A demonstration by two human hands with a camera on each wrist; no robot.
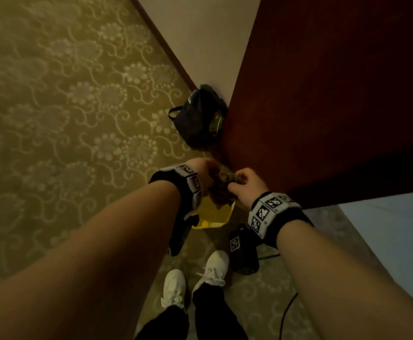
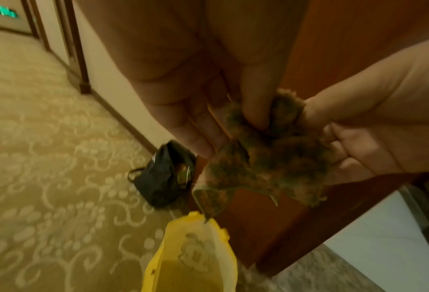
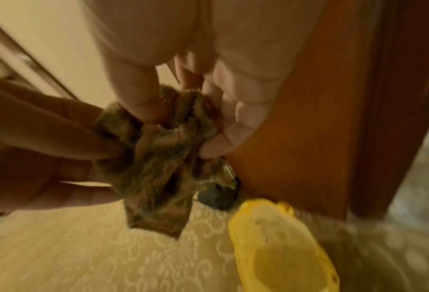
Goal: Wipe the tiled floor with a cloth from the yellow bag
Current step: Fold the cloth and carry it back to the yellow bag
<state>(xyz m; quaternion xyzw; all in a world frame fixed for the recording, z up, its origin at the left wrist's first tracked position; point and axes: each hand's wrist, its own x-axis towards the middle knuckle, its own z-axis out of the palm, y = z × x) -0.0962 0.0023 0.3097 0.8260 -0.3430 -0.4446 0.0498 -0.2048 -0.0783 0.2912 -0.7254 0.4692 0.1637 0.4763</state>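
Brown and shaggy, the cloth [image 2: 265, 158] is bunched between both hands at about waist height, well above the floor. The left hand [image 1: 201, 171] pinches one edge between thumb and fingers; the right hand [image 1: 246, 184] has its thumb and curled fingers closed on the other side, so both are clamped on the cloth and nothing else. One corner hangs loose over the mouth of the yellow bag [image 3: 280, 243], which seems to hang below the hands; what holds it up cannot be seen.

Past the bag, a black pouch [image 1: 200, 121] sits on the patterned carpet [image 1: 65, 106] against the edge of a reddish wooden door [image 1: 323, 94]. The pale tiled floor [image 1: 391, 229] starts just beyond that door, to the right.

Likely risks: the cloth is still wadded, so wiping with it as is would cover little floor; the loose corner could snag the bag's rim; and a cable on the floor near the white shoes [image 1: 195, 280] could catch a foot on the step toward the tiles.

No readable brand or writing shows; the wristbands carry only black-and-white square markers, and a green sign down the corridor is too blurred to read.
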